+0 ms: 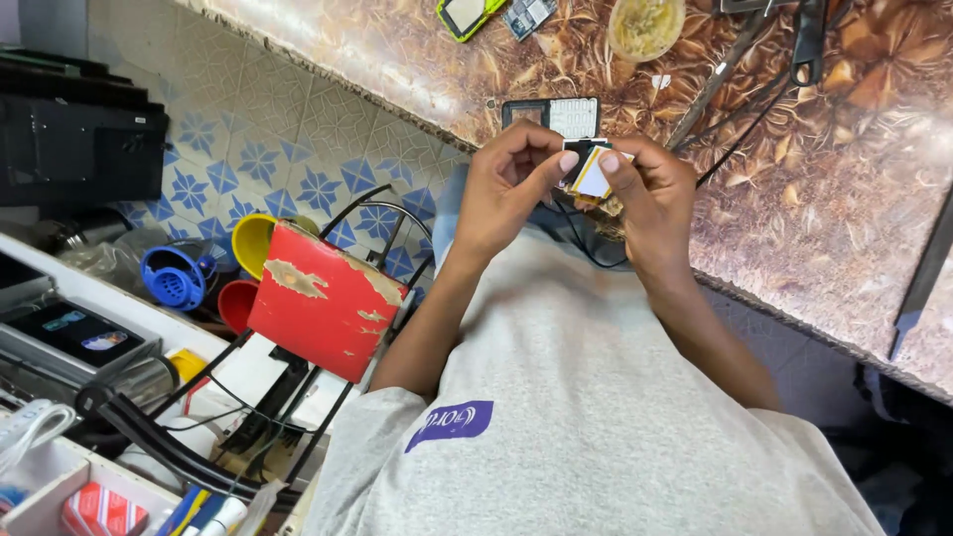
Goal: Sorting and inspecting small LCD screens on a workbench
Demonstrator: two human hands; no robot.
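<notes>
Single head-worn view, steeply downward over the person's own chest, close above the brown counter (814, 199).

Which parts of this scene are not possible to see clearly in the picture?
- Small black, white and yellow part, head view: mostly covered by fingers of left hand and right hand; its kind is unclear.
- Yellow-green device: cut off by the top edge.
- Black cables: ends run out of frame.
- Round pale dish: contents too small to identify.
</notes>
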